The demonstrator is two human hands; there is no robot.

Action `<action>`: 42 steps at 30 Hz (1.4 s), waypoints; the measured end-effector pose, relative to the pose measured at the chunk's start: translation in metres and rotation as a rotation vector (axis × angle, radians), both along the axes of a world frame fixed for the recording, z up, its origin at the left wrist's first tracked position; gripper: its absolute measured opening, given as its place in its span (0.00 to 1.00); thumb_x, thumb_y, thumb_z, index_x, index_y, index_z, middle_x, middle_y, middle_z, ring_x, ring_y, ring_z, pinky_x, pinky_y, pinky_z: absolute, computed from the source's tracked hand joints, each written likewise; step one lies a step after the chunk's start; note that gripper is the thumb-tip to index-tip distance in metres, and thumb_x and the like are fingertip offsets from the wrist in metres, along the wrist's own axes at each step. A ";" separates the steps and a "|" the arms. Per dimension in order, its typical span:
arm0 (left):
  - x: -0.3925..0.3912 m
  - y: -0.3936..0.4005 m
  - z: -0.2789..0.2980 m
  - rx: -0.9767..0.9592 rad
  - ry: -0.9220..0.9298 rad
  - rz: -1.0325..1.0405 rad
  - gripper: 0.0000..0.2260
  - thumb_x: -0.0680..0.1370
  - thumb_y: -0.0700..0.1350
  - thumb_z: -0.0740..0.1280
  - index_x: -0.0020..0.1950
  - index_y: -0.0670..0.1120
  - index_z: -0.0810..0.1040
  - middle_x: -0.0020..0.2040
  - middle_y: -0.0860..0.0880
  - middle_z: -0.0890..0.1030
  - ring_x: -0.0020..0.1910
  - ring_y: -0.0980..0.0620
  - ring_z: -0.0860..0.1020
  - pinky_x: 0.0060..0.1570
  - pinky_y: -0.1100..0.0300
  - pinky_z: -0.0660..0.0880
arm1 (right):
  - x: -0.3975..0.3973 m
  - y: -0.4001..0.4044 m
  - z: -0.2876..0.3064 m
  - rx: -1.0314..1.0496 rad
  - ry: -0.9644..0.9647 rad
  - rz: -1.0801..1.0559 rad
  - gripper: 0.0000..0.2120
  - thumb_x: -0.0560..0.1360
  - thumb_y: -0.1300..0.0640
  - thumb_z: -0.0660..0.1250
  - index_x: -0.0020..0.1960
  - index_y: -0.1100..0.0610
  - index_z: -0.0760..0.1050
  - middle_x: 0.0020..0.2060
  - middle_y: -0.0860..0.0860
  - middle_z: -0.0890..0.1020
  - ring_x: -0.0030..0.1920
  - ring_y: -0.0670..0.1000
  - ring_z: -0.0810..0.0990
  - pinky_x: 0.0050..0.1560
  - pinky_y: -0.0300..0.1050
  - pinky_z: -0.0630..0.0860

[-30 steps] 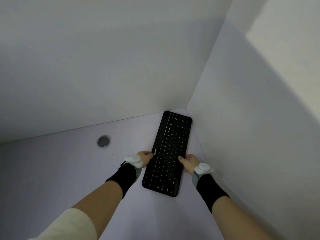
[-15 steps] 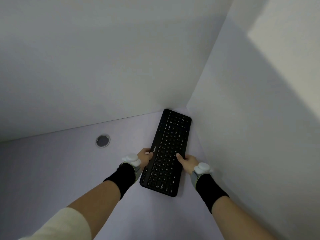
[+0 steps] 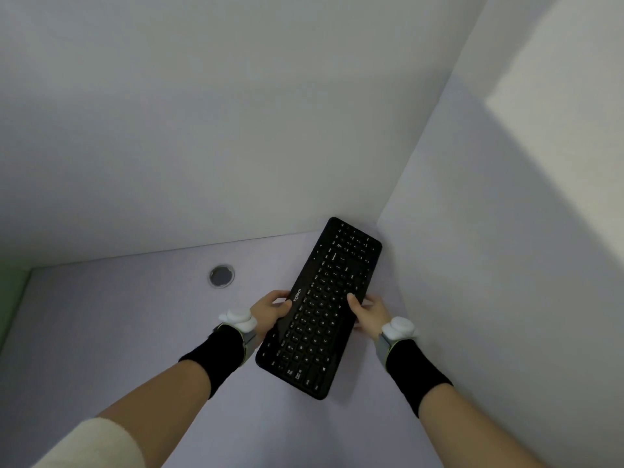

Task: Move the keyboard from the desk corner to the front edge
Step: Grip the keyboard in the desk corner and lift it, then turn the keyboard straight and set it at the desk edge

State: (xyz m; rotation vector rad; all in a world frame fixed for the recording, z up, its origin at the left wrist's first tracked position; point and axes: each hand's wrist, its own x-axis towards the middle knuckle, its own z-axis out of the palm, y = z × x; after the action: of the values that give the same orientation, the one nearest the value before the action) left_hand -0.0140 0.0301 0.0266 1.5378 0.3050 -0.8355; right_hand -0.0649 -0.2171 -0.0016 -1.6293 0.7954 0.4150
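A black keyboard (image 3: 320, 305) runs lengthwise away from me in the far right corner of the pale desk (image 3: 118, 332). Its far end sits close to the right wall and its near end appears raised off the desk, with a shadow beneath. My left hand (image 3: 270, 310) grips its left long edge, thumb on top. My right hand (image 3: 368, 314) grips the right long edge, thumb over the keys. Both wrists wear black bands with white devices.
A round grey cable grommet (image 3: 221, 275) is set in the desk left of the keyboard. A white back wall (image 3: 202, 146) and a white right wall (image 3: 506, 265) close in the corner. A green strip (image 3: 10, 298) shows at the desk's left edge.
Both hands have tightened on the keyboard's long edges and its near end has come up off the desk and slightly toward me. The view has shifted a little.
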 end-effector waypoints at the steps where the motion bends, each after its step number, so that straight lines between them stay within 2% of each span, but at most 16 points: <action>1: 0.000 0.008 0.003 0.009 -0.007 -0.017 0.14 0.78 0.42 0.64 0.64 0.42 0.74 0.45 0.44 0.83 0.42 0.45 0.80 0.54 0.48 0.77 | 0.002 0.001 0.001 -0.027 -0.005 -0.005 0.54 0.61 0.26 0.71 0.74 0.59 0.62 0.59 0.58 0.82 0.54 0.59 0.84 0.57 0.61 0.82; 2: 0.000 0.016 0.006 0.027 -0.017 -0.050 0.14 0.78 0.43 0.65 0.64 0.43 0.74 0.46 0.44 0.83 0.44 0.45 0.80 0.57 0.47 0.76 | 0.003 0.005 0.010 -0.069 -0.003 -0.002 0.58 0.58 0.23 0.70 0.75 0.57 0.59 0.62 0.58 0.80 0.58 0.60 0.82 0.61 0.62 0.79; 4: -0.002 0.033 0.012 0.065 -0.048 -0.140 0.14 0.78 0.46 0.65 0.64 0.46 0.75 0.49 0.43 0.83 0.48 0.46 0.80 0.61 0.48 0.75 | 0.005 0.015 0.031 -0.199 -0.056 0.027 0.53 0.63 0.29 0.73 0.76 0.58 0.59 0.68 0.60 0.75 0.67 0.62 0.76 0.68 0.62 0.73; 6: -0.006 0.045 0.019 0.107 -0.083 -0.206 0.13 0.78 0.47 0.65 0.62 0.50 0.76 0.50 0.45 0.84 0.47 0.49 0.81 0.58 0.55 0.77 | 0.006 0.018 0.048 -0.352 -0.074 0.051 0.48 0.70 0.37 0.73 0.78 0.61 0.57 0.74 0.62 0.69 0.73 0.63 0.71 0.73 0.58 0.68; 8: -0.014 0.062 0.024 0.122 -0.086 -0.214 0.11 0.78 0.47 0.65 0.60 0.50 0.77 0.48 0.48 0.84 0.43 0.52 0.81 0.52 0.62 0.77 | 0.005 0.021 0.058 -0.463 -0.041 0.112 0.51 0.72 0.37 0.71 0.80 0.62 0.50 0.78 0.63 0.61 0.77 0.63 0.64 0.76 0.55 0.63; 11: -0.025 0.090 0.023 0.103 -0.072 -0.237 0.12 0.76 0.48 0.67 0.59 0.50 0.79 0.48 0.46 0.85 0.45 0.49 0.81 0.58 0.53 0.76 | 0.001 0.027 0.061 -0.599 -0.056 0.209 0.52 0.72 0.35 0.69 0.81 0.61 0.47 0.81 0.63 0.52 0.81 0.62 0.53 0.79 0.56 0.54; 13: -0.034 0.109 0.022 0.104 -0.060 -0.258 0.11 0.76 0.48 0.67 0.58 0.51 0.79 0.49 0.46 0.85 0.46 0.48 0.81 0.57 0.52 0.76 | -0.001 0.034 0.059 -0.655 -0.049 0.303 0.50 0.72 0.32 0.67 0.81 0.59 0.51 0.81 0.61 0.54 0.81 0.61 0.55 0.79 0.58 0.57; 15: -0.047 0.127 0.023 0.121 -0.061 -0.262 0.11 0.77 0.48 0.66 0.58 0.51 0.79 0.48 0.47 0.85 0.44 0.49 0.81 0.54 0.54 0.77 | -0.004 0.044 0.059 -0.686 -0.046 0.382 0.46 0.71 0.29 0.64 0.79 0.57 0.59 0.78 0.60 0.64 0.77 0.62 0.65 0.75 0.59 0.64; 17: -0.054 0.136 0.026 0.130 -0.063 -0.296 0.11 0.77 0.47 0.66 0.59 0.51 0.79 0.48 0.48 0.85 0.44 0.50 0.81 0.52 0.56 0.77 | -0.007 0.048 0.059 -0.646 -0.033 0.413 0.41 0.70 0.27 0.62 0.71 0.55 0.70 0.67 0.57 0.78 0.65 0.60 0.78 0.67 0.58 0.73; 20: -0.069 0.158 0.029 0.175 -0.058 -0.351 0.11 0.78 0.47 0.65 0.60 0.52 0.78 0.51 0.49 0.85 0.46 0.52 0.81 0.52 0.61 0.77 | -0.016 0.063 0.056 -0.522 -0.013 0.427 0.31 0.72 0.29 0.62 0.58 0.55 0.76 0.52 0.53 0.83 0.52 0.58 0.82 0.56 0.51 0.78; 24: -0.090 0.187 0.028 0.233 -0.066 -0.385 0.12 0.77 0.50 0.65 0.60 0.55 0.78 0.54 0.48 0.85 0.47 0.52 0.82 0.58 0.58 0.76 | -0.029 0.089 0.055 -0.499 0.039 0.473 0.31 0.78 0.32 0.52 0.57 0.58 0.76 0.55 0.57 0.82 0.51 0.58 0.78 0.53 0.48 0.72; 28: -0.105 0.215 0.028 0.317 -0.097 -0.434 0.12 0.77 0.52 0.64 0.60 0.58 0.78 0.55 0.49 0.85 0.52 0.50 0.82 0.63 0.54 0.73 | -0.039 0.110 0.053 -0.416 0.035 0.447 0.31 0.84 0.41 0.45 0.64 0.62 0.76 0.63 0.62 0.80 0.63 0.62 0.78 0.63 0.50 0.70; 32: -0.117 0.239 0.038 0.358 -0.097 -0.475 0.13 0.78 0.52 0.63 0.61 0.58 0.77 0.57 0.52 0.83 0.58 0.51 0.80 0.62 0.59 0.72 | -0.051 0.132 0.054 -0.346 0.033 0.414 0.30 0.84 0.42 0.47 0.62 0.62 0.78 0.60 0.60 0.82 0.60 0.59 0.79 0.61 0.48 0.71; 35: -0.122 0.253 0.046 0.378 -0.120 -0.507 0.14 0.78 0.52 0.62 0.64 0.57 0.75 0.59 0.52 0.82 0.58 0.52 0.80 0.54 0.68 0.70 | -0.058 0.147 0.056 -0.246 0.004 0.350 0.27 0.84 0.43 0.49 0.59 0.61 0.79 0.56 0.59 0.84 0.56 0.58 0.81 0.58 0.47 0.74; 38: -0.125 0.267 0.048 0.411 -0.146 -0.565 0.14 0.78 0.55 0.61 0.64 0.62 0.73 0.63 0.52 0.80 0.57 0.52 0.78 0.53 0.67 0.69 | -0.070 0.160 0.059 -0.121 -0.007 0.241 0.22 0.84 0.44 0.52 0.56 0.57 0.78 0.48 0.53 0.84 0.46 0.50 0.82 0.45 0.42 0.75; 42: -0.130 0.278 0.052 0.432 -0.199 -0.565 0.17 0.78 0.55 0.61 0.67 0.58 0.73 0.66 0.52 0.78 0.65 0.56 0.74 0.67 0.61 0.64 | -0.084 0.170 0.055 -0.081 -0.029 0.165 0.22 0.83 0.42 0.52 0.57 0.55 0.79 0.51 0.55 0.84 0.51 0.55 0.83 0.59 0.50 0.76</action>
State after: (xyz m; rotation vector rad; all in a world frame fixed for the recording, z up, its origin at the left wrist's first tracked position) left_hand -0.1440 0.3084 0.0786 2.1465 -0.1178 -1.0862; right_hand -0.1485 -0.0476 0.0532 -1.7802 0.6660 0.4797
